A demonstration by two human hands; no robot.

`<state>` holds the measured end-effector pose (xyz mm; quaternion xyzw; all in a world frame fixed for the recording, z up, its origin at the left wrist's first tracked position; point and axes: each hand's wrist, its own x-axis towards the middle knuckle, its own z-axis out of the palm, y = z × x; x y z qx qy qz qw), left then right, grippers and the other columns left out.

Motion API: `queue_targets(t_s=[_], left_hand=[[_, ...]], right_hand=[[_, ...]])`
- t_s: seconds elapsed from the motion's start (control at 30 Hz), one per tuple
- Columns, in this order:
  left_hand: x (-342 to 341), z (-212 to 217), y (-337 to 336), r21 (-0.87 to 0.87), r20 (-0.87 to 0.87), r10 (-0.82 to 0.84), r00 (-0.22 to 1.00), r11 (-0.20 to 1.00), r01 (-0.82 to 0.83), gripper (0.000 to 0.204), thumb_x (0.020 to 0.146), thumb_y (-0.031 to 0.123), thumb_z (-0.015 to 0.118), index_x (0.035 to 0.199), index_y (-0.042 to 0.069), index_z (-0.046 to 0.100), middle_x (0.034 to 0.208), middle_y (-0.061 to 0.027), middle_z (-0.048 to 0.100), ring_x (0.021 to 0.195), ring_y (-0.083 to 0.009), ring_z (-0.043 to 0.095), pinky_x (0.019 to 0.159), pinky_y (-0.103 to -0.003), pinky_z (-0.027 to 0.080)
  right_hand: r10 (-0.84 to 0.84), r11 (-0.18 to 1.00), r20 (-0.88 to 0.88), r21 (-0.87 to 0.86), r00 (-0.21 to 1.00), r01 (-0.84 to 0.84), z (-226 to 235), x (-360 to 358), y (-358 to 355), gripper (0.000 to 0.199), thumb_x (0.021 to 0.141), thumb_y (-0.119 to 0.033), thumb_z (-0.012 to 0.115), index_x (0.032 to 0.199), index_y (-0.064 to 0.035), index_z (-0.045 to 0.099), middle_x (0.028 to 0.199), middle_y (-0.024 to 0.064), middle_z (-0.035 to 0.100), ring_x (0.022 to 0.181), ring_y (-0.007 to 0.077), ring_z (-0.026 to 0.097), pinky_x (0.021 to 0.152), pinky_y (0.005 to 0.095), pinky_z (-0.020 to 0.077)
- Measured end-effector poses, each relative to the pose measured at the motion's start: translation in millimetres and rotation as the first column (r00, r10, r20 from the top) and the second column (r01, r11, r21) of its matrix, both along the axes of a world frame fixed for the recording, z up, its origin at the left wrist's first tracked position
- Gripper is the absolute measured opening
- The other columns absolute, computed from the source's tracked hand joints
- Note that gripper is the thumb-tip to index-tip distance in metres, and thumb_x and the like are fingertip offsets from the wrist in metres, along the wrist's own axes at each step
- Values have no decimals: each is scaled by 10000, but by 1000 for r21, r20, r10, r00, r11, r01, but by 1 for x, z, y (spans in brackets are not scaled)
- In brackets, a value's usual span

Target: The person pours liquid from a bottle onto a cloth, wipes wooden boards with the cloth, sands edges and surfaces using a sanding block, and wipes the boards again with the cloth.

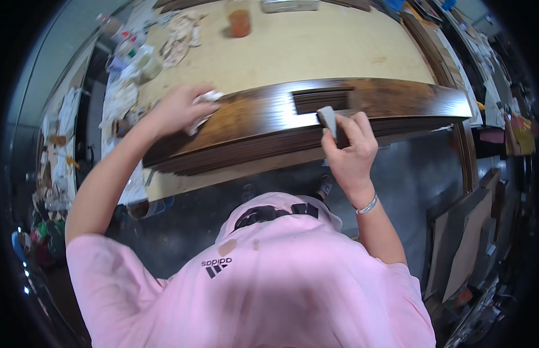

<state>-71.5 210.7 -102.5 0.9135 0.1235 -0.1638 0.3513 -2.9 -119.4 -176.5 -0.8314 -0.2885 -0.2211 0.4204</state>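
Observation:
A long, glossy dark-brown wooden board [252,116] lies across the near side of the table, on top of several similar boards. Right of its middle is a rectangular cutout [321,102]. At the board's left part my left hand [185,107] is closed around a crumpled white cloth [210,96], which touches or nearly touches the wood. My right hand [353,148] pinches a small flat grey-white pad [328,118] with a dark edge, held at the near edge of the cutout. Whether the pad touches the board I cannot tell.
The pale tabletop [316,46] extends beyond the boards. A jar of orange-brown liquid [239,23] stands at the back. Crumpled rags [182,35] and plastic bottles [115,29] are at the left. Flat panels [464,238] lean at the right, above the dark floor [397,180].

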Motion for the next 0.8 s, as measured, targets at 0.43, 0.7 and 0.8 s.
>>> queue_targets(t_s=[0.43,0.7,0.8], left_hand=[[17,-33,39,-101,226,-343,912,923,372,297,920,264,711,1060,5,672,805,-100,658,690,-158,612,601,-332,531],[6,-37,37,118,365,-389,846,921,372,325,896,278,699,1113,37,686,942,-189,720,816,-315,696,773,-397,551],[-6,-46,34,203,526,-381,760,924,323,351,870,298,710,1137,71,694,972,-171,727,905,-333,699,833,-402,544]], right_hand=[[524,850,181,-178,832,-497,4,-174,263,199,644,-3,685,811,-34,582,838,100,524,744,271,582,605,378,509],[22,967,118,-254,993,8,12,-123,146,135,713,-64,706,816,-52,620,777,103,557,700,308,590,587,430,491],[-298,942,-38,-175,954,288,14,-92,72,175,757,-68,751,928,-40,724,752,97,577,655,243,590,603,371,473]])
